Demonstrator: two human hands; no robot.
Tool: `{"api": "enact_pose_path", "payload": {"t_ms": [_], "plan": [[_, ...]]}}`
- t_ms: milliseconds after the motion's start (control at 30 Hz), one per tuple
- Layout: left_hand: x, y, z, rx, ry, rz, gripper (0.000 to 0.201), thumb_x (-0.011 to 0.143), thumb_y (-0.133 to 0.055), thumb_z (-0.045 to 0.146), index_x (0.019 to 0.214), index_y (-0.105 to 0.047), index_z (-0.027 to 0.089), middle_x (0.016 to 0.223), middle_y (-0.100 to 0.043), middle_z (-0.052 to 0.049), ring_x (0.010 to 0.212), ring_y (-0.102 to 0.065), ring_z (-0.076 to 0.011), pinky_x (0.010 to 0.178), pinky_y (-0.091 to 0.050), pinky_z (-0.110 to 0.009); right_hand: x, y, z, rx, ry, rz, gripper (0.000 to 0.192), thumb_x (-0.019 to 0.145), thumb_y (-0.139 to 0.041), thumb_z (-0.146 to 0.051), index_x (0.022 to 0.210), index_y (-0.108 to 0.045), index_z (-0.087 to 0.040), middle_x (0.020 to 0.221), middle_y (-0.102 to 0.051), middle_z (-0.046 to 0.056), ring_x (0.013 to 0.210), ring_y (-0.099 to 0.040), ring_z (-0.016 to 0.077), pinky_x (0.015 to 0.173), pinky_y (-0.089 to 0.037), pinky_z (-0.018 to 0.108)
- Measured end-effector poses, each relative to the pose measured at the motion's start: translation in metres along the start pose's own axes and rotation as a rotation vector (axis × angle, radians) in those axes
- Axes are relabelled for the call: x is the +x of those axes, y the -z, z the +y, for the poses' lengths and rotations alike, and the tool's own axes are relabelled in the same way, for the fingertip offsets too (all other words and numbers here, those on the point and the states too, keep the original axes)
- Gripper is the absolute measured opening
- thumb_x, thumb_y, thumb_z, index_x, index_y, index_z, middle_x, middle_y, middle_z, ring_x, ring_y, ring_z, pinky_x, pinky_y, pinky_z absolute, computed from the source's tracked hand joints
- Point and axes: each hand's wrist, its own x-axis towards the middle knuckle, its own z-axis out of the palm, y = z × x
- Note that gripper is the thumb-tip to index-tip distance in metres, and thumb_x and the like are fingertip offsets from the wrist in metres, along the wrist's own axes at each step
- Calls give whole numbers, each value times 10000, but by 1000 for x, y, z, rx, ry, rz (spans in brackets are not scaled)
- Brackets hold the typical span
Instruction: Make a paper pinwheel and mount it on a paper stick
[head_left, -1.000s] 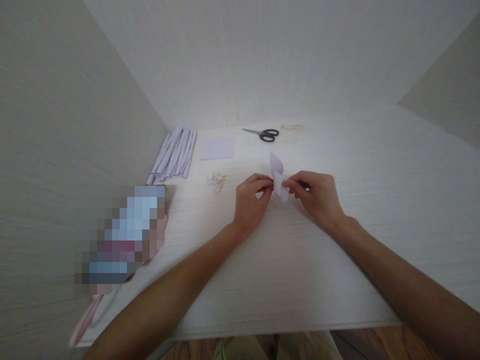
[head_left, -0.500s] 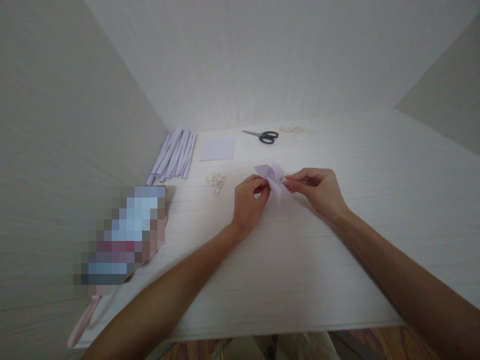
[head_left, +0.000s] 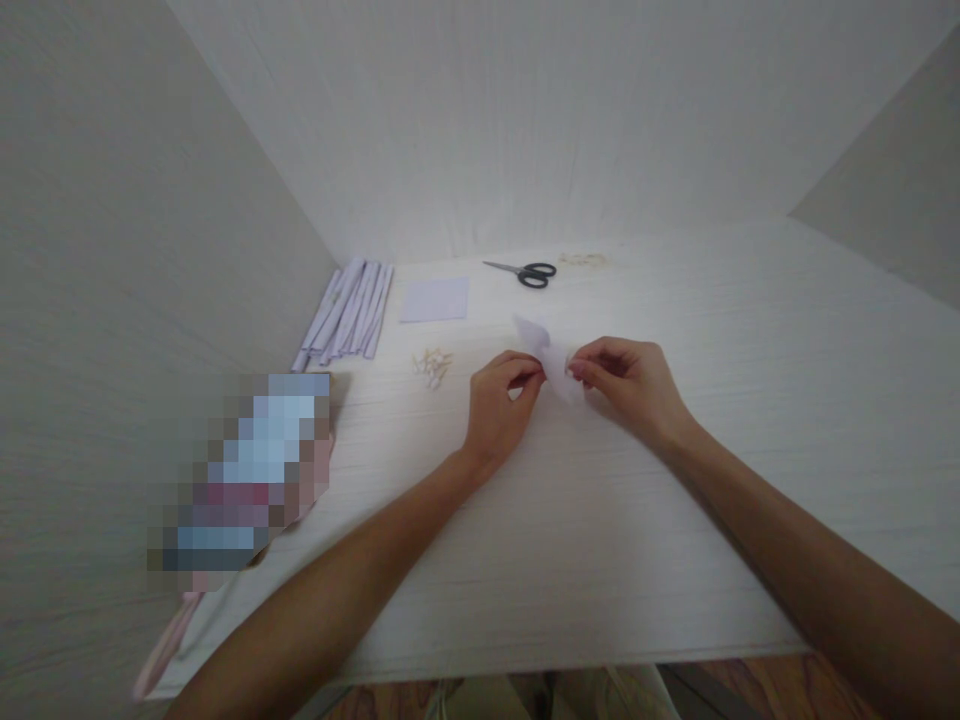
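Left hand [head_left: 501, 405], right hand [head_left: 630, 385] up over the white table [head_left: 570, 560], one piece of light purple paper [head_left: 556, 368] between them, folded, one flap sticking up, edges blurred. Left thumb and index pinched together on its left side; right thumb and index closed on its right side, exact grip spot too blurred to tell. Both hands' other fingers curled in. Scissors [head_left: 529, 273] lie beyond the hands, blades pointing left, black handles right; small pale scraps [head_left: 583, 260] just beside the handles. Flat purple sheet [head_left: 435, 300] left of scissors, rolled papers [head_left: 345, 310] in a bunch beside it. Small pile of pins [head_left: 433, 367] near left hand. Pixelated item at left edge, pink strap [head_left: 169, 645] below it.
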Motion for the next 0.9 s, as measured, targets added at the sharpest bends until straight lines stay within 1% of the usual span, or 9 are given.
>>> {"api": "enact_pose_path", "payload": {"t_ms": [133,233,300,367,433,500,567,667,900], "plan": [[0,0,0,13,8,21,94,683,-523,101,657,-603,142,698,-575,-13,642,-544,-78,603,-477,-198,0,1,3,-65,36,0,131,669,-577,-265,666,-592,-135,561,-568,14,490,-487,103,457,-359,227],[0,0,2,-1,-1,3,130,686,-495,69,672,-607,134,734,-588,-28,677,-549,-82,626,-475,-199,-1,1,1,-205,86,26,189,707,-543,-303,612,-574,-143,558,-556,13,495,-468,103,461,-342,228],[1,0,2,2,0,0,146,686,-486,58,671,-610,133,729,-587,-31,673,-548,-82,626,-475,-198,-2,1,-2,-313,144,13,223,745,-499,-291,577,-543,-151,538,-527,3,491,-446,99,463,-323,226],[1,0,3,2,-2,0,145,687,-489,65,667,-613,137,724,-586,-31,667,-548,-83,624,-476,-199,-3,1,-5,-414,217,-11,268,783,-442,-272,543,-483,-162,516,-480,-8,486,-419,95,463,-302,227],[1,0,3,-5,-9,-8,147,692,-488,72,672,-616,142,736,-590,-35,672,-551,-86,629,-478,-204,-4,0,-6,-489,278,-31,309,817,-380,-273,523,-392,-177,505,-435,-14,480,-392,94,460,-280,230],[1,-1,3,-11,-17,-24,161,696,-480,66,677,-618,146,754,-593,-40,686,-553,-89,637,-479,-208,-5,-1,-5,-530,304,-36,315,840,-325,-284,540,-316,-191,508,-409,-16,476,-371,96,454,-266,234],[1,-1,3,-8,-17,-34,167,695,-476,61,679,-619,147,755,-592,-40,690,-553,-90,642,-480,-211,-6,-2,-4,-546,305,-39,296,853,-282,-292,572,-288,-201,523,-406,-15,478,-363,101,451,-262,236],[1,-1,3,-10,-13,-30,172,695,-472,60,685,-620,146,750,-591,-38,695,-552,-92,642,-480,-214,-6,-3,-1,-539,283,-57,249,853,-275,-287,621,-305,-204,555,-427,-7,501,-381,113,459,-273,237],[1,0,3,-1,-4,-19,155,682,-483,62,672,-614,143,744,-595,-39,681,-550,-91,629,-474,-211,-5,-2,-3,-450,257,-51,122,799,-394,-202,677,-401,-189,605,-472,1,544,-424,120,497,-311,238]]}}
